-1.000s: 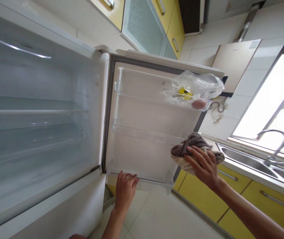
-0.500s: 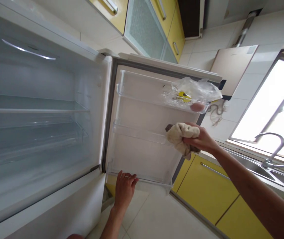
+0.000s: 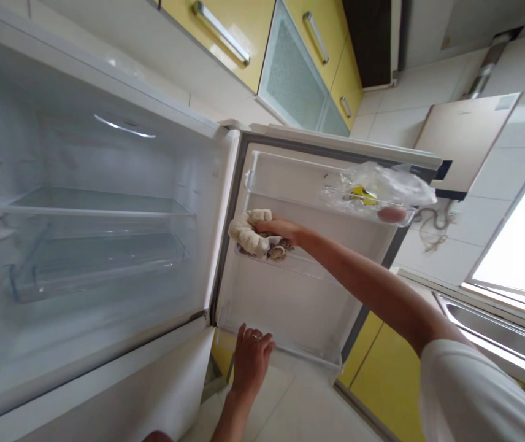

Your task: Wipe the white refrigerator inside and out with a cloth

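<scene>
An open fridge (image 3: 83,245) fills the left, its door (image 3: 299,294) swung out to the right. My right hand (image 3: 283,230) is closed on a bunched beige cloth (image 3: 249,234), pressing it at the left end of the middle door shelf (image 3: 290,261). My left hand (image 3: 251,359) grips the bottom edge of the door, by the lowest door shelf, fingers curled over it. The top door shelf holds a clear plastic bag (image 3: 382,187) with something yellow inside and an egg (image 3: 391,214).
Glass shelves (image 3: 92,205) and a clear drawer sit bare inside the fridge. Yellow cabinets (image 3: 253,31) hang above, and yellow base cabinets (image 3: 382,374) stand at the right under a steel sink (image 3: 497,325). A bright window is at the far right.
My right hand has carried the cloth leftward from the door's outer edge to the hinge end of the middle door shelf. My left hand stays on the door's bottom edge.
</scene>
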Motion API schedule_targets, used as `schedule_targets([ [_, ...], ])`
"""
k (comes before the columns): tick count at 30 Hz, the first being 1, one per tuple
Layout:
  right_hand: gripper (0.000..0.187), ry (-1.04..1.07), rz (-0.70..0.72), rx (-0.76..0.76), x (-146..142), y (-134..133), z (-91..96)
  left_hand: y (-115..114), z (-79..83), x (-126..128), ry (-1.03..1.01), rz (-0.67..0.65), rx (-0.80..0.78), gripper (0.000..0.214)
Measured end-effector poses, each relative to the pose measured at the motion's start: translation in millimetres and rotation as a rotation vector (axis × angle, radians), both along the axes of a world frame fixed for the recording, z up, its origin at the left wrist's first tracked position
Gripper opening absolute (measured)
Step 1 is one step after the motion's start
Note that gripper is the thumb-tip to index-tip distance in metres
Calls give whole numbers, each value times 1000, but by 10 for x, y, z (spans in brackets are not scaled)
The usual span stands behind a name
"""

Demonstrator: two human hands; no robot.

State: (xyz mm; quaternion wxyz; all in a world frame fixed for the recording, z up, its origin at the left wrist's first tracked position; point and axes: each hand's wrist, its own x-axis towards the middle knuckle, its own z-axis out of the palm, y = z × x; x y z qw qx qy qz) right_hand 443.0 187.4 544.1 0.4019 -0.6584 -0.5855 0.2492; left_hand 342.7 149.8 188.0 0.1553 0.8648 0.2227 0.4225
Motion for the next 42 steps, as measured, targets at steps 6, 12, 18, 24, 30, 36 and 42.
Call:
schedule_targets([
  [6, 30, -497, 103, 389, -104, 190, -95, 7, 20, -39, -24, -16, -23, 19],
  [12, 56, -1067, 149, 505, 175, -121, 86, 45, -49, -65, -47, -21, 26, 19],
  [18, 54, -1665, 98, 557, 682, -633, 152, 68, -119, -67, -92, -25, 76, 22],
  [24, 58, -1800, -201, 583, 1032, -1460, 11, 108, -135, -99, -75, -31, 93, 22],
  [30, 54, -1764, -290, 641, 1259, -2265, -30, 189, -198, -74, -83, -42, 152, 22],
  [36, 68, -1500, -276, 1039, 920, -2698, -168, 251, -222, -72, -68, -79, 179, 30],
  [42, 66, -1306, -305, 1083, 376, -3104, -755, 282, -103, -123, 10, -160, -5, 29],
])
